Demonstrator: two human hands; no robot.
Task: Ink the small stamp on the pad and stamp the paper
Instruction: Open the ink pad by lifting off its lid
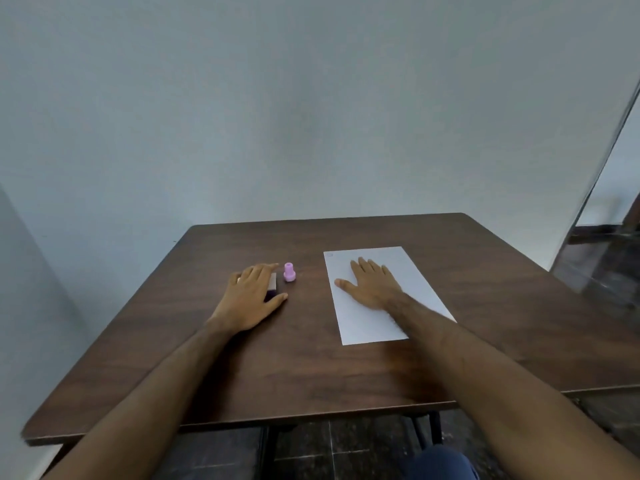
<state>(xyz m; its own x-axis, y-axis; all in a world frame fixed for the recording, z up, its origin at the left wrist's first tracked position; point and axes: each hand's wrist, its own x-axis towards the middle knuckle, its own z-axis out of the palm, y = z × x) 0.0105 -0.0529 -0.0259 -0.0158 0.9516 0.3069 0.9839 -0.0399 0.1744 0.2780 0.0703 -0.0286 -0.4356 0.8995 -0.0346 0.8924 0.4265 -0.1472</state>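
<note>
Dark wood-grain table (311, 368) fills lower centre. Plain grey wall (277, 116) at 12 o'clock. Dark tiled floor (311, 452) at 6 o'clock. Glass panel (602, 237) at 3 o'clock.

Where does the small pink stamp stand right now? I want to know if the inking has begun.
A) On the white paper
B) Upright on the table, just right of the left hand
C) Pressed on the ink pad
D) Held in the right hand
B: the pink stamp stands upright on the bare table, untouched, beside the left hand that covers the ink pad; the right hand lies flat on the paper.
</note>
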